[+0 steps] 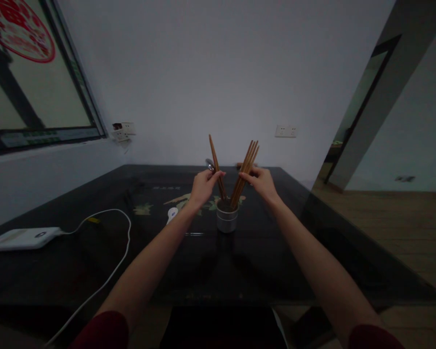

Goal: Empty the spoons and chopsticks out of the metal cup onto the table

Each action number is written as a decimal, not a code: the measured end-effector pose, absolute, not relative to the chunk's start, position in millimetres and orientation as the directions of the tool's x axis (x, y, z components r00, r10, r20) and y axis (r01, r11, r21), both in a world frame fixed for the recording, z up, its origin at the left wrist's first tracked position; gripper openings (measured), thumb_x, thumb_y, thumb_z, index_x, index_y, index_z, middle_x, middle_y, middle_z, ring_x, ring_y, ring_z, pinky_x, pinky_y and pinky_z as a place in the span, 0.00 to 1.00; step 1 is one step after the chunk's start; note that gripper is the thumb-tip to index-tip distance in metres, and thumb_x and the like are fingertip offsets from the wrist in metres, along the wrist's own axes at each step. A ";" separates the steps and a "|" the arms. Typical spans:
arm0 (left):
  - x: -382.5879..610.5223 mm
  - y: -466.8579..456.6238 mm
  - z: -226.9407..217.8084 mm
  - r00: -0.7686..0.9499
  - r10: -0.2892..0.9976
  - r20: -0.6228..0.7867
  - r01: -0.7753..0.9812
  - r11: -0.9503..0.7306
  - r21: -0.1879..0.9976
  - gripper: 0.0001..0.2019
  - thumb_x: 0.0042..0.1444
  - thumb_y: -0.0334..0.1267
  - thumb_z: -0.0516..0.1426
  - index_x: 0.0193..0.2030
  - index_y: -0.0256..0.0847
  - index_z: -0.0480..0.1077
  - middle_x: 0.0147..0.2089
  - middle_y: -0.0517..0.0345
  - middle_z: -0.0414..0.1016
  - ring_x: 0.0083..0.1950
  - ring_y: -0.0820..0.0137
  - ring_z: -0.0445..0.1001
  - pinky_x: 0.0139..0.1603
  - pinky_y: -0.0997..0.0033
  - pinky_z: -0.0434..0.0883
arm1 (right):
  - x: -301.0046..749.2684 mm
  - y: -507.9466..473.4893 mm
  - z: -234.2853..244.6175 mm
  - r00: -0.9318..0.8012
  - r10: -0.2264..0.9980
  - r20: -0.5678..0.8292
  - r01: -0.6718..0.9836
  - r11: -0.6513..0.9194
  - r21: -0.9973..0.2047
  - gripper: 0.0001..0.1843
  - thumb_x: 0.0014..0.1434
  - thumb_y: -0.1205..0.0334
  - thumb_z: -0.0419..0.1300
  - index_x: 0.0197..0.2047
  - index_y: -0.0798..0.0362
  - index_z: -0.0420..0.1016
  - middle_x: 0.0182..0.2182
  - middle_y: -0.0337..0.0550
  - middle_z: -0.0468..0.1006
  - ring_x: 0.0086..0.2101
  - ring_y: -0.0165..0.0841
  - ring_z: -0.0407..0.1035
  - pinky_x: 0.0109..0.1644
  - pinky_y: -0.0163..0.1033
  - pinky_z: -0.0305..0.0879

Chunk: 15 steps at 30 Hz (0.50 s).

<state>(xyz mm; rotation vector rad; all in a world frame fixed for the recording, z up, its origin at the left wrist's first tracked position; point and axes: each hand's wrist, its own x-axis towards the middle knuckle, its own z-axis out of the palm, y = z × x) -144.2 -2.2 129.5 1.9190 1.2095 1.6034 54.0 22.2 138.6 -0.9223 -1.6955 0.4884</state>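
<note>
A small metal cup [226, 221] stands on the dark glossy table [167, 271] and holds wooden chopsticks. My left hand [202, 186] is closed round one or two chopsticks [215, 162] that lean left, beside a metal spoon handle [210, 165]. My right hand [262, 181] pinches a bundle of several chopsticks [245, 170] that leans right. The lower ends of both groups sit inside the cup.
A white flat device [22, 238] with a white cable [119, 252] lies at the table's left. A small white object [172, 214] sits left of the cup. Wall sockets [285, 131] are behind; a doorway and wooden floor are at the right.
</note>
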 end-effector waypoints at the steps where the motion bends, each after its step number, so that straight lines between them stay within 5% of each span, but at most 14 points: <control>1: -149.1 -6.7 140.8 -0.022 0.775 0.631 0.329 -0.591 0.737 0.16 0.58 0.44 0.53 0.42 0.32 0.75 0.43 0.48 0.79 0.45 0.65 0.76 0.50 0.67 0.70 | 55.1 16.2 147.6 -0.100 0.766 0.635 0.326 0.628 -0.707 0.18 0.48 0.50 0.61 0.29 0.60 0.77 0.22 0.40 0.72 0.24 0.28 0.61 0.28 0.34 0.56; 7: -199.1 -31.0 191.5 -0.057 0.841 0.538 0.261 -0.507 0.821 0.16 0.56 0.44 0.55 0.41 0.31 0.73 0.43 0.44 0.78 0.40 0.66 0.78 0.46 0.65 0.74 | 52.5 -35.0 200.4 -0.053 0.642 0.765 0.210 0.756 -0.620 0.14 0.52 0.54 0.61 0.32 0.58 0.75 0.25 0.39 0.72 0.27 0.27 0.64 0.31 0.34 0.59; 11: -245.7 -22.1 182.7 0.057 0.976 0.210 0.405 -0.215 0.889 0.16 0.53 0.45 0.57 0.37 0.32 0.74 0.39 0.45 0.79 0.40 0.64 0.78 0.42 0.66 0.75 | 28.4 -68.8 205.3 -0.171 0.639 0.750 0.129 0.769 -0.626 0.13 0.54 0.54 0.60 0.34 0.57 0.74 0.26 0.38 0.71 0.27 0.26 0.63 0.30 0.33 0.59; 15: -292.8 -2.1 150.0 0.051 0.996 -0.067 0.540 0.029 0.841 0.15 0.48 0.49 0.60 0.34 0.37 0.75 0.38 0.50 0.80 0.40 0.65 0.78 0.39 0.72 0.74 | -21.4 -77.7 166.2 -0.434 0.678 0.594 0.060 0.679 -0.731 0.12 0.56 0.55 0.59 0.33 0.57 0.73 0.26 0.37 0.71 0.27 0.26 0.63 0.30 0.32 0.59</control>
